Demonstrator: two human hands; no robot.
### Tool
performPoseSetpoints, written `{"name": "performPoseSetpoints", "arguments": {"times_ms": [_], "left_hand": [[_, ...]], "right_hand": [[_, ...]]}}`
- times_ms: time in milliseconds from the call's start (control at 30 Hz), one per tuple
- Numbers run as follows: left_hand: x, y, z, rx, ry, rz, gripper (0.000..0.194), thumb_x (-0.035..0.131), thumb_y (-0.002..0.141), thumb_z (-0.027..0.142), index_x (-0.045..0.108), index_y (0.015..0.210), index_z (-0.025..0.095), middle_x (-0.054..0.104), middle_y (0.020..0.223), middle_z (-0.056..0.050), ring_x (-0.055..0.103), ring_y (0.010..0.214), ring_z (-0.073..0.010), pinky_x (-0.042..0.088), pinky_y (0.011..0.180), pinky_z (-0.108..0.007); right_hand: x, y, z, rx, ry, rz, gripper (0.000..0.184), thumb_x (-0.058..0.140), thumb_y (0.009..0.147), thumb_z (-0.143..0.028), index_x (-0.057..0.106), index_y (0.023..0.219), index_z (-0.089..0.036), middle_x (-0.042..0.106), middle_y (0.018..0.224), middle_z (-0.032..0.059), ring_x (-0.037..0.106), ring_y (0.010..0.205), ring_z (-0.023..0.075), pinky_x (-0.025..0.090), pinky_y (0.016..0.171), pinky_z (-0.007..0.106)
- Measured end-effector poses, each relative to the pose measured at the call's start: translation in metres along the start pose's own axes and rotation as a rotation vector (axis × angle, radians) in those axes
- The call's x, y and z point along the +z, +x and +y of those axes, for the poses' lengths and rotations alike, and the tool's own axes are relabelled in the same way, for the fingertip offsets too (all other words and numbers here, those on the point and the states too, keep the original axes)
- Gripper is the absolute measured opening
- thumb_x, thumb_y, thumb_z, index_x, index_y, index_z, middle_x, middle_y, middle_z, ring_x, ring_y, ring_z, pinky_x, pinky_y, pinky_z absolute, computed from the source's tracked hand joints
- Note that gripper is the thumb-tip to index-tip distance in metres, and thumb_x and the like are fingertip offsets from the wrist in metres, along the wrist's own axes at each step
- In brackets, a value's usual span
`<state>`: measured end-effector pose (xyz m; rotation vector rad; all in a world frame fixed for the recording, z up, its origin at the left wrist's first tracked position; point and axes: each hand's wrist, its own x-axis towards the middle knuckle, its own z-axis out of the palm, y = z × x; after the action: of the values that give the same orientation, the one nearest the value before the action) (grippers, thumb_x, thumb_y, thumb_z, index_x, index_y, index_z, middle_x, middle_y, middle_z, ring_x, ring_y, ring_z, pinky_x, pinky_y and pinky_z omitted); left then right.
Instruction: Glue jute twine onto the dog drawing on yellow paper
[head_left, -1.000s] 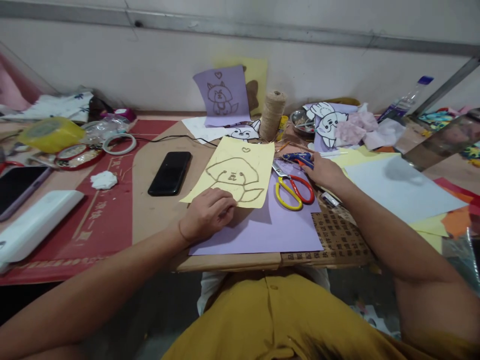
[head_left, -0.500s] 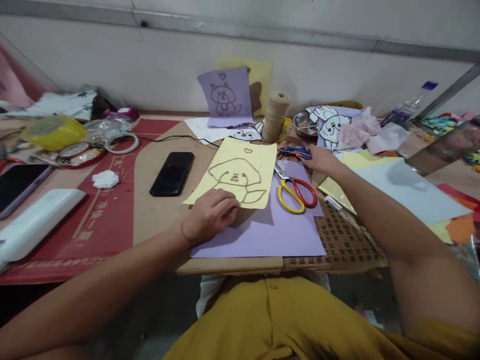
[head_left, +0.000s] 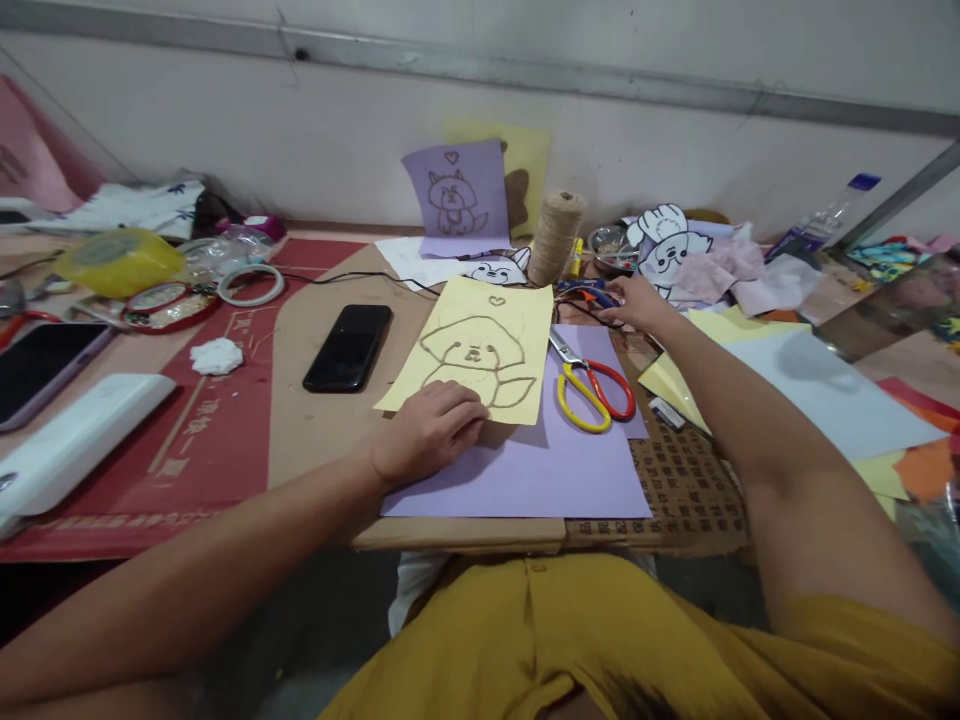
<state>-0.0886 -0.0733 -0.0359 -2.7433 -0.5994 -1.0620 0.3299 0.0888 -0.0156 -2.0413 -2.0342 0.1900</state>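
Note:
Curled at the lower edge of a yellow paper [head_left: 469, 320] is my left hand [head_left: 431, 430], its fingers closed on the sheet. Brown outlines of an animal and a heart are drawn on it. A purple sheet [head_left: 540, 480] lies underneath. My right hand [head_left: 637, 303] reaches to the back, fingers closed at the end of a blue tool with orange parts [head_left: 583, 288]; its exact kind is unclear. A black cord runs near those fingers. Scissors [head_left: 592, 385] with one yellow and one red handle lie on the purple sheet, between my hands.
A black phone [head_left: 347, 348] lies left of the yellow paper. Behind stand a purple drawing [head_left: 463, 200] and a twine spool [head_left: 555, 238]. Paper sheets [head_left: 817, 385] and a bottle [head_left: 825, 215] are at right; a tape ring [head_left: 251, 286] and white device [head_left: 86, 440] at left.
My right hand and the blue tool have shifted slightly toward the back. My left hand stays at the yellow paper, which has hardly moved. The view has shifted a little.

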Motion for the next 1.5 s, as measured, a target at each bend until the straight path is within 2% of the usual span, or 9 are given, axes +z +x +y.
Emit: {"name": "performPoseSetpoints", "arguments": {"times_ms": [167,367,467,633,767,933,1067,1267,1500], "left_hand": [[-0.002,0.003,0.002,0.031,0.002,-0.054,0.011,0.067,0.102,0.010,0.070,0.099,0.020,0.078,0.090,-0.003,0.069,0.080,-0.0176,0.056,0.075,-0.033],[-0.011,0.004,0.013,0.149,0.017,-0.077,0.009,0.066,0.101,0.011,0.069,0.097,0.019,0.075,0.085,-0.003,0.066,0.073,-0.0173,0.053,0.070,-0.032],[-0.014,0.004,0.021,0.193,0.040,-0.155,0.012,0.062,0.105,0.014,0.070,0.097,0.018,0.075,0.085,-0.004,0.066,0.075,-0.0183,0.052,0.071,-0.033],[-0.007,0.012,0.023,0.183,0.089,-0.332,0.019,0.060,0.109,0.019,0.074,0.096,0.018,0.075,0.087,-0.005,0.068,0.079,-0.0212,0.052,0.074,-0.035],[-0.007,0.028,0.018,0.105,0.030,-0.370,0.027,0.064,0.110,0.035,0.074,0.092,0.018,0.075,0.088,-0.006,0.069,0.080,-0.0223,0.051,0.074,-0.037],[0.001,0.048,0.019,0.034,0.015,-0.327,0.028,0.064,0.112,0.039,0.078,0.115,0.015,0.081,0.113,-0.010,0.074,0.103,-0.0281,0.055,0.090,-0.042],[0.024,0.051,0.023,0.010,-0.054,-0.455,0.035,0.071,0.109,0.045,0.076,0.128,0.016,0.078,0.133,-0.013,0.072,0.122,-0.0333,0.056,0.102,-0.047],[0.042,0.040,0.022,-0.024,-0.119,-0.427,0.040,0.064,0.112,0.049,0.076,0.125,0.012,0.077,0.131,-0.016,0.070,0.123,-0.0345,0.056,0.107,-0.049],[0.042,0.040,0.023,-0.035,-0.142,-0.409,0.039,0.067,0.110,0.047,0.077,0.123,0.011,0.077,0.131,-0.016,0.069,0.125,-0.0358,0.057,0.108,-0.051]], "right_hand": [[-0.016,-0.019,-0.005,-0.020,0.125,0.181,0.034,0.063,0.105,-0.032,0.084,0.120,-0.011,0.083,0.117,0.0153,0.073,0.108,0.0263,0.052,0.096,0.034],[-0.020,-0.049,-0.032,0.004,0.345,0.209,0.033,0.054,0.104,-0.033,0.081,0.096,-0.015,0.076,0.084,0.0060,0.064,0.081,0.0211,0.044,0.078,0.033],[-0.017,-0.062,-0.039,-0.053,0.446,0.202,0.030,0.058,0.101,-0.040,0.075,0.090,-0.018,0.073,0.082,0.0043,0.060,0.080,0.0195,0.040,0.075,0.031],[-0.018,-0.073,-0.046,-0.128,0.388,0.127,0.032,0.063,0.102,-0.049,0.072,0.098,-0.018,0.074,0.091,0.0056,0.060,0.083,0.0195,0.039,0.074,0.032],[-0.019,-0.090,-0.061,-0.125,0.159,-0.031,0.035,0.063,0.105,-0.051,0.075,0.108,-0.018,0.079,0.103,0.0105,0.068,0.092,0.0238,0.044,0.079,0.034],[-0.018,-0.128,-0.091,-0.118,-0.305,-0.313,0.064,0.068,0.100,-0.065,0.069,0.141,-0.017,0.081,0.121,0.0224,0.076,0.111,0.0407,0.052,0.085,0.043],[-0.018,-0.137,-0.100,-0.114,-0.363,-0.382,0.058,0.064,0.103,-0.050,0.062,0.150,-0.015,0.080,0.128,0.0259,0.078,0.116,0.0427,0.055,0.083,0.043],[-0.035,-0.094,-0.061,-0.162,-0.425,-0.361,0.065,0.072,0.097,-0.039,0.061,0.158,-0.018,0.074,0.148,0.0224,0.074,0.128,0.0397,0.054,0.089,0.040],[-0.047,-0.058,0.012,-0.224,-0.329,-0.432,0.071,0.079,0.084,-0.027,0.070,0.155,-0.025,0.084,0.121,0.0103,0.077,0.100,0.0285,0.054,0.084,0.035]]}}
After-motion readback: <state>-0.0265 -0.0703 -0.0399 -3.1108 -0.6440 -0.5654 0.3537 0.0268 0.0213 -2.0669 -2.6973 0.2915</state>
